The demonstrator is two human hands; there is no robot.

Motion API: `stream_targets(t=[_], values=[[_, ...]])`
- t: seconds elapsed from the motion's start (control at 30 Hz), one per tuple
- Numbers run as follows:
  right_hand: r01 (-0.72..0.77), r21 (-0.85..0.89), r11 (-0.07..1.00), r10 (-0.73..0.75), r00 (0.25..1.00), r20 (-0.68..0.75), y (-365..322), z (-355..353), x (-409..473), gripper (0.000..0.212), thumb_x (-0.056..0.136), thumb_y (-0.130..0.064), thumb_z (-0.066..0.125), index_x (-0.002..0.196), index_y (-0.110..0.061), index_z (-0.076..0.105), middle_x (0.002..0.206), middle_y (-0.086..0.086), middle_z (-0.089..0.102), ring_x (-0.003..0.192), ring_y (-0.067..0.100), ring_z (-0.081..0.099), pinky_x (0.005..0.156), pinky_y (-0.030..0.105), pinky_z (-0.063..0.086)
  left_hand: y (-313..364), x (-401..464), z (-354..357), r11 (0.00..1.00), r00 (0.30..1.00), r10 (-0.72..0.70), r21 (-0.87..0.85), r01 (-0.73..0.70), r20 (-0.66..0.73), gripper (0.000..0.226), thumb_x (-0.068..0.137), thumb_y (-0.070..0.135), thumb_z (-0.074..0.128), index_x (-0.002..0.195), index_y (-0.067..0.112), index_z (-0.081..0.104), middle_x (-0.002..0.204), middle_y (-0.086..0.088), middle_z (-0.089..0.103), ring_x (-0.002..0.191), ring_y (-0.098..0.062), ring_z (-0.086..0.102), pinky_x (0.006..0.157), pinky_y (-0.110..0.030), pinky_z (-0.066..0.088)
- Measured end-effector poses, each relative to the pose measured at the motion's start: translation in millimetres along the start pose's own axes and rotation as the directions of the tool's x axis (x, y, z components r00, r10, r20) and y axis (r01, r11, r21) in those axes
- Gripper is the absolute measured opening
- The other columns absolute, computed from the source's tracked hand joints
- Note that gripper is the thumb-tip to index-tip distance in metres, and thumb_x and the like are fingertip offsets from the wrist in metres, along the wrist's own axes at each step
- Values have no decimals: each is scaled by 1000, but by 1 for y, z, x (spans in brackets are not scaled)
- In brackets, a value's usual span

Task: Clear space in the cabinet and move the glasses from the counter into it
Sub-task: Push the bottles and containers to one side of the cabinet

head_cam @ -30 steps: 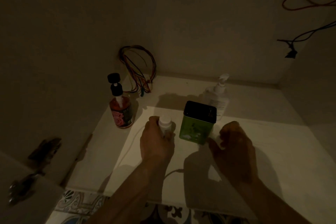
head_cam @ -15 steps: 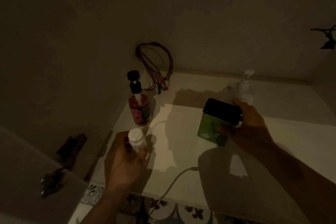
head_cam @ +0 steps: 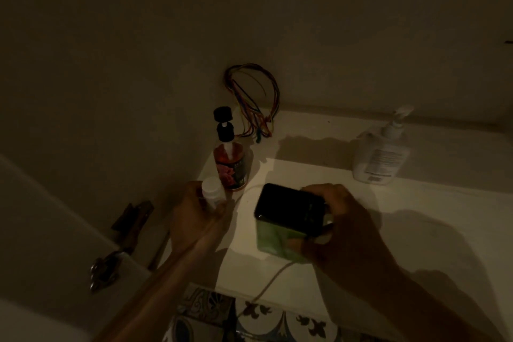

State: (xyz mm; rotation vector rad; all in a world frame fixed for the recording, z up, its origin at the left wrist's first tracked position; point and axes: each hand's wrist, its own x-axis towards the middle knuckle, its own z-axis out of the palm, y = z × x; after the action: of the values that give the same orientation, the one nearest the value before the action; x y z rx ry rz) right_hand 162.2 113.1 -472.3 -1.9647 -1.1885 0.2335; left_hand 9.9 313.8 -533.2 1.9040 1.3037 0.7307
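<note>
The green tin (head_cam: 280,230), gripped by the right hand (head_cam: 341,228), had been drawn nearer the cabinet shelf's (head_cam: 416,216) front edge. The small white bottle (head_cam: 212,193), clasped by the left hand (head_cam: 194,216), had been carried beside the red pump bottle (head_cam: 231,164).

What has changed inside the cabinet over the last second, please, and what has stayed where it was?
The right hand, empty a second ago, now grips the green tin and has brought it toward the shelf's front edge. The left hand still holds the small white bottle and has carried it left, next to the red pump bottle. That bottle, the white pump bottle and the coloured wires stayed put.
</note>
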Motion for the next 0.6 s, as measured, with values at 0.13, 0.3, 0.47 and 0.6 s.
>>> stream_targets(t=[0.13, 0.3, 0.47, 0.6], values=[[36, 0, 999, -36, 999, 6, -15, 24, -2, 71, 59, -29, 93, 119, -30, 55, 109, -15, 52, 96, 12, 56, 81, 30, 54, 9, 5, -1, 999, 1000, -29, 25, 29, -11, 45, 79, 43, 78, 113, 21, 58, 97, 4, 69, 90, -22, 67, 77, -39, 56], [51, 47, 998, -53, 998, 28, -23, 38, -2, 70, 59, -21, 93, 116, -34, 55, 109, -16, 50, 94, 5, 55, 78, 28, 56, 7, 5, -5, 995, 996, -76, 66, 79, -54, 41, 80, 35, 78, 109, 18, 55, 98, -2, 64, 92, -29, 63, 71, -33, 43], [5, 50, 999, -5, 1000, -2, -27, 42, 1, 71, 56, -26, 96, 115, -31, 56, 108, -14, 52, 95, 13, 56, 81, 38, 56, 1, 7, -5, 989, 988, -104, 94, 115, -115, 38, 79, 33, 77, 102, 20, 50, 91, 3, 55, 94, -31, 63, 67, -32, 37], [32, -2, 999, -32, 999, 6, -28, 41, -2, 69, 56, -25, 95, 114, -28, 57, 106, -9, 53, 93, 19, 56, 82, 42, 54, 2, 8, -3, 987, 983, -111, 97, 125, -145, 44, 75, 36, 80, 104, 19, 51, 89, 5, 53, 94, -29, 65, 69, -32, 41]])
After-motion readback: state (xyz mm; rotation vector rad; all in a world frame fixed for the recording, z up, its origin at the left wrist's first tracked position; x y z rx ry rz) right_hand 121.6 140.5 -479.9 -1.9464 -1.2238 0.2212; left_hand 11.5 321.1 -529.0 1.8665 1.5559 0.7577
